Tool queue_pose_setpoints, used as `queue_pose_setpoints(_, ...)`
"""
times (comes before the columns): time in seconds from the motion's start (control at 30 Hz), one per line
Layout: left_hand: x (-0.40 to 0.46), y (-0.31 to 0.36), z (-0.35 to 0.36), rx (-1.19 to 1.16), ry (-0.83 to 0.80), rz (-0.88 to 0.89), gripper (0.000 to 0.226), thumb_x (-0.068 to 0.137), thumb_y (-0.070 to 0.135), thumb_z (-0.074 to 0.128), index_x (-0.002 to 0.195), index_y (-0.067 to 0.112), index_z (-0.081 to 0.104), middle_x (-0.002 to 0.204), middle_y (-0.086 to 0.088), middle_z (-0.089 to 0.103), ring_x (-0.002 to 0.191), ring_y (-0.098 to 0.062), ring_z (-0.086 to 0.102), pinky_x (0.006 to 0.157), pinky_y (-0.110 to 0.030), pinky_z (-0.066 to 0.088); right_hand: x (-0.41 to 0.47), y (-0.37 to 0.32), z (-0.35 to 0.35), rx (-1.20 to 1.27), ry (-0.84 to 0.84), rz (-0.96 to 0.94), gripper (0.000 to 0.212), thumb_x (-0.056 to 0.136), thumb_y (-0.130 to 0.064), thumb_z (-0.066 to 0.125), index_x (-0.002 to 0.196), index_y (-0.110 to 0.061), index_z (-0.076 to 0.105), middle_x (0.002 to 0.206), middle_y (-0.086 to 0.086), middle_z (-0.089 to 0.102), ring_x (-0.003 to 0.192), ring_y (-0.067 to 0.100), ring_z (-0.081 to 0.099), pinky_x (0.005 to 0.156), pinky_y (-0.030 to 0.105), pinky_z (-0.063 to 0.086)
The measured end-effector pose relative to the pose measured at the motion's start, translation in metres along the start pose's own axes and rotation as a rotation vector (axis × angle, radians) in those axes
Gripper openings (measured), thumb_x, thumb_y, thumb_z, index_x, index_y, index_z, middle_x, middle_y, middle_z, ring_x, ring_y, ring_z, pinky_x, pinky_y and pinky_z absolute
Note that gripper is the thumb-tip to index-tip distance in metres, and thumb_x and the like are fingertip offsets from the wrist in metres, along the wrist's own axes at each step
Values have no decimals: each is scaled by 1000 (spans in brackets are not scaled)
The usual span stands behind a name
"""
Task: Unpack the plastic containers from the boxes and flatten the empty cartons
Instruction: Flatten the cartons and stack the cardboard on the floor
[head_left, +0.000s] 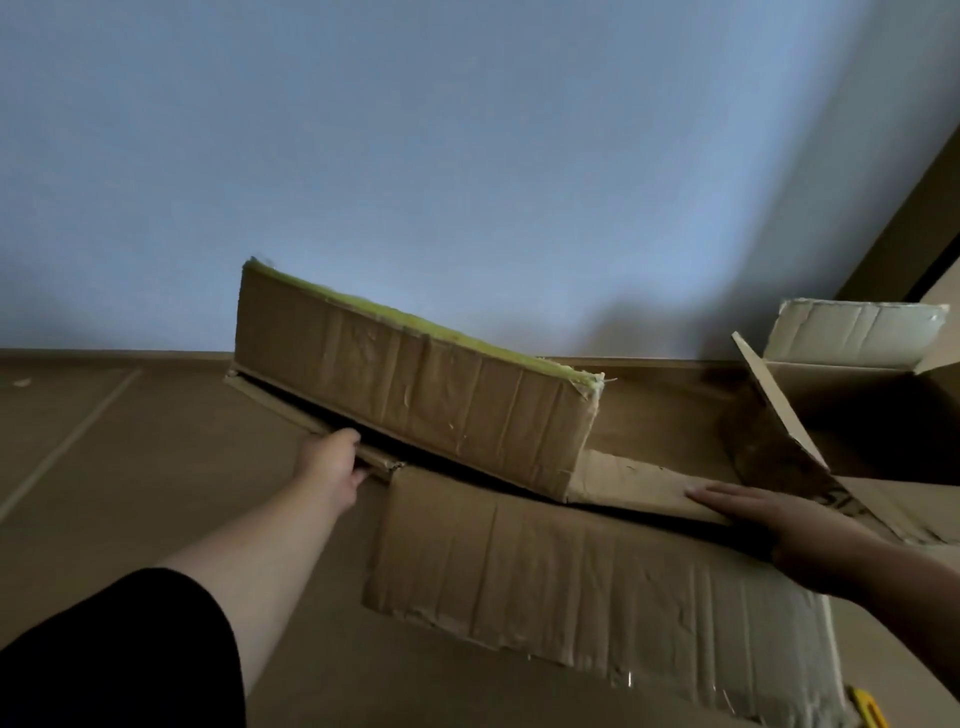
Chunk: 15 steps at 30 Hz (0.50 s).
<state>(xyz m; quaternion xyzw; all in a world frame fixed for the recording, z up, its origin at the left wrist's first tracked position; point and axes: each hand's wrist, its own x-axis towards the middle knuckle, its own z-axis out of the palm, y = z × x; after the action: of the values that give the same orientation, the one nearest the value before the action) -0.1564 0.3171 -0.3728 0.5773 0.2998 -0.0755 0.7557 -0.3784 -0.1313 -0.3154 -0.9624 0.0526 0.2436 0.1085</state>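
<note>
- We judged the step in hand to be the flattening of a carton (597, 566): it lay on the floor (130, 467), nearly collapsed, with one long flap (410, 384) standing up at a slant towards the wall (467, 156).
- Our left hand (337, 462) reached out to the far left end of the carton, where its grip was closed on the thin edge of a cardboard panel (306, 410); the fingers were curled under that edge and mostly hidden from us.
- Our right hand (753, 509) lay flat on the carton's right end, palm down and fingers straight, pressing and clasping nothing.
- The raised flap stood between the two hands, just beyond the left grip and running down towards the right hand; yellow-green tape (415, 322) ran along its top edge.
- The broad creased panel of the carton lay nearer to us than both hands, flat on the floor.
- A second cardboard box (857, 415) stood open just beyond the right hand, against the wall; we could not see whether anything was inside it.
- No plastic containers showed anywhere in view, so we could not tell where they were.
- A yellow object (865, 709) lay at the lower right, nearer to us than the right hand; too little of it showed to name it.
- We judged that the next move called for pushing the upright flap down while the right hand kept the far end pinned, lest the carton spring back open.
</note>
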Motion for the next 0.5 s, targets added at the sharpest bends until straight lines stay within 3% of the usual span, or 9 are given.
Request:
queue_pose_setpoints(0.07, 5, -4, -1, -33, -26, -24, 37, 93, 2, 54, 129, 5, 56, 124, -15, 63, 93, -25, 62, 60, -35, 51, 5, 6, 3, -21, 32, 3, 94, 92, 3, 48, 126, -76, 9, 152, -32, 7, 150, 13, 13, 120, 40, 19)
queue_pose_setpoints(0.13, 6, -10, -1, -50, -60, -72, 33, 94, -1, 52, 127, 4, 56, 127, -16, 61, 102, -27, 61, 72, -37, 52, 9, 14, 11, -49, 76, 14, 94, 93, 0, 50, 129, -76, 7, 156, -30, 5, 150, 11, 7, 121, 40, 16)
queue_pose_setpoints(0.23, 5, -16, -2, -33, -136, -174, 14, 98, 0, 47, 105, 6, 58, 125, -15, 59, 124, -28, 54, 94, -39, 47, 18, 25, 31, -51, 106, 5, 98, 93, 1, 49, 131, -76, 2, 161, -24, 4, 145, 4, -5, 123, 41, 11)
queue_pose_setpoints(0.33, 12, -27, -10, 75, -156, -256, 12, 100, 2, 46, 92, 7, 54, 109, -13, 60, 129, -29, 51, 94, -43, 46, 25, 31, 45, -46, 31, 16, 100, 93, 3, 49, 134, -73, -2, 162, -20, 1, 140, 2, -8, 121, 44, 8)
queue_pose_setpoints(0.5, 24, -44, -35, 143, -134, -300, 13, 100, -1, 45, 91, 4, 54, 106, -17, 61, 132, -31, 49, 95, -45, 47, 38, 28, 61, -87, -76, -58, 85, 100, -12, 44, 138, -67, -7, 161, -21, -4, 149, 12, -8, 122, 45, 8)
